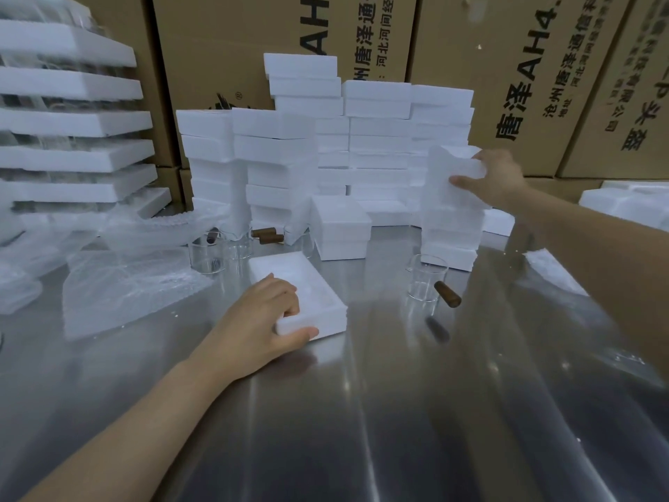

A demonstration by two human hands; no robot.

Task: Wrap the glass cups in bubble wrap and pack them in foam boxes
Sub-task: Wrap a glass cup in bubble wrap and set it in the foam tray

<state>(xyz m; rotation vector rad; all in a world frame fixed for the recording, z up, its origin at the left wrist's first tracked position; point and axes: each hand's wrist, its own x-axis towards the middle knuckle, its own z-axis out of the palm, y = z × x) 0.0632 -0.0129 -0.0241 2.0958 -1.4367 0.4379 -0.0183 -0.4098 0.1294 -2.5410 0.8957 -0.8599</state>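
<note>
An open white foam box half [318,284] lies flat on the steel table [362,411]. My left hand [259,320] grips its near corner, fingers curled over the rim and thumb against the side. My right hand [496,175] grips a foam piece [452,175] at the top of a short foam stack [450,233] on the right. A glass cup with a brown wooden handle [425,279] stands in front of that stack. Several more glass cups [221,251] stand behind the open box. Sheets of bubble wrap [123,284] lie at the left.
A closed foam box [342,230] stands mid-table. Tall stacks of foam boxes [376,146] line the back, in front of brown cartons [543,85]. Wide foam trays [72,121] pile up at far left. More foam pieces [630,204] lie at the right edge.
</note>
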